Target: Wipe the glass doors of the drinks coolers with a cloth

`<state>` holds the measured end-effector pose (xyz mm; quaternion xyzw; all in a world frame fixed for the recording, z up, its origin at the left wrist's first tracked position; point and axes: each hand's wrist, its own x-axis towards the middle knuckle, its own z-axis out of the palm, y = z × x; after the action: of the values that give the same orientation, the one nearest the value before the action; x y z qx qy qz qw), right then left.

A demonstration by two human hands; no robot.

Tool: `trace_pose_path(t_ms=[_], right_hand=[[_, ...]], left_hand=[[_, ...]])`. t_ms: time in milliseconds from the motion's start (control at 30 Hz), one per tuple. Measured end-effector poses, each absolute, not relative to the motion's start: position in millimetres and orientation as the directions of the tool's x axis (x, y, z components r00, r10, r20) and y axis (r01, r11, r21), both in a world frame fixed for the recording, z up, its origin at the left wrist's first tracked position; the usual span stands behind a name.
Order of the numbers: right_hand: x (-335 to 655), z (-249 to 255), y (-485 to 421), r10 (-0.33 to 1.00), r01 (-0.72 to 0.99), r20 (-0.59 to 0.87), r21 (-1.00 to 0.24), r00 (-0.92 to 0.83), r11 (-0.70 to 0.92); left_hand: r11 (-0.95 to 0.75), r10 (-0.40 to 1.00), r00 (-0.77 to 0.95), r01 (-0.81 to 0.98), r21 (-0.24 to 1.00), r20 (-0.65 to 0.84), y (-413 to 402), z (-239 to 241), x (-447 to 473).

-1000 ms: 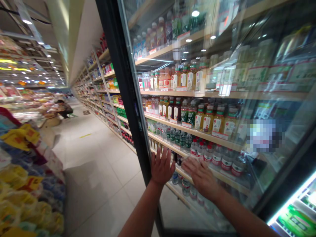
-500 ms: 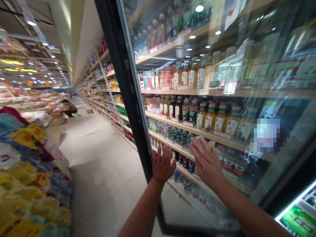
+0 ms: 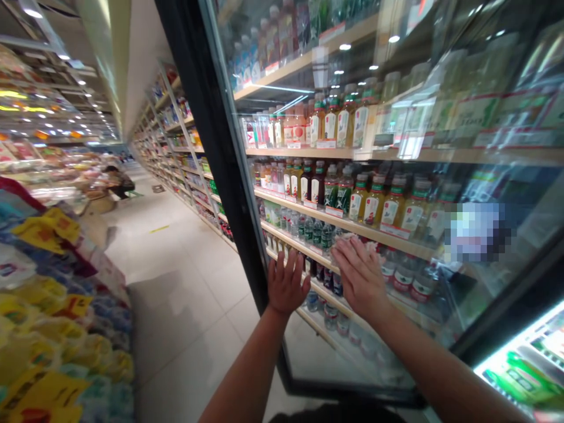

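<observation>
A tall glass door (image 3: pixel 335 364) with a black frame (image 3: pixel 211 129) stands open before me. My left hand (image 3: pixel 287 282) lies flat on the glass beside the frame's left edge, fingers spread, holding nothing. To its right, my right hand (image 3: pixel 360 276) presses a crumpled pale cloth (image 3: pixel 372 249) against the pane. Parts of the cloth show past the fingertips and along the hand's right side; the rest is hidden under the palm. Rows of bottled drinks (image 3: pixel 394 200) on shelves appear in the glass, mixed with reflections of ceiling lights.
At left, yellow and blue packaged goods (image 3: pixel 66 335) are piled beside the tiled aisle (image 3: pixel 189 288). Long stocked shelves (image 3: pixel 185 141) run into the distance. A person (image 3: pixel 118 181) sits low farther down the aisle. Green packs (image 3: pixel 524 373) sit in the lit cooler at lower right.
The view has tilted down slightly, and dark clothing now shows at the bottom edge. Both hands stay on the glass, with little visible movement against the door.
</observation>
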<state>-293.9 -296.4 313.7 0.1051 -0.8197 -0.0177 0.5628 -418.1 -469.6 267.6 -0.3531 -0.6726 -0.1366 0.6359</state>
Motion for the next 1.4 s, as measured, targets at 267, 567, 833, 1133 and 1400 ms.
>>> trace_pose_path(t_ms=[267,567,833,1133,1400], right_hand=[[-284.3,260.0,-285.9,-0.291,-0.206,0.868,0.224,-0.403,0.953],[-258.8,267.1,-241.4,-0.114,0.076,0.924,0.151,-0.366,0.986],[-240.9,288.0,-196.1,0.186,0.202,0.960,-0.144,-0.210,0.969],[-227.9,255.5,-153.8,0.600,0.191,0.799,-0.593,0.025,0.782],[-220.7,271.2,-128.8,0.812,0.041,0.520,-0.847,0.265,0.530]], left_hand=[[0.703,0.299,0.060,0.661,-0.263,0.952,-471.5,267.3,-419.3],[0.663,0.311,0.098,0.690,-0.290,0.945,-471.1,265.9,-432.8],[0.615,0.319,0.118,0.729,-0.300,0.940,-471.2,266.3,-442.2],[0.601,0.361,0.079,0.742,-0.296,0.929,-477.0,255.9,-448.3],[0.607,0.371,0.073,0.735,-0.301,0.926,-477.2,254.0,-445.0]])
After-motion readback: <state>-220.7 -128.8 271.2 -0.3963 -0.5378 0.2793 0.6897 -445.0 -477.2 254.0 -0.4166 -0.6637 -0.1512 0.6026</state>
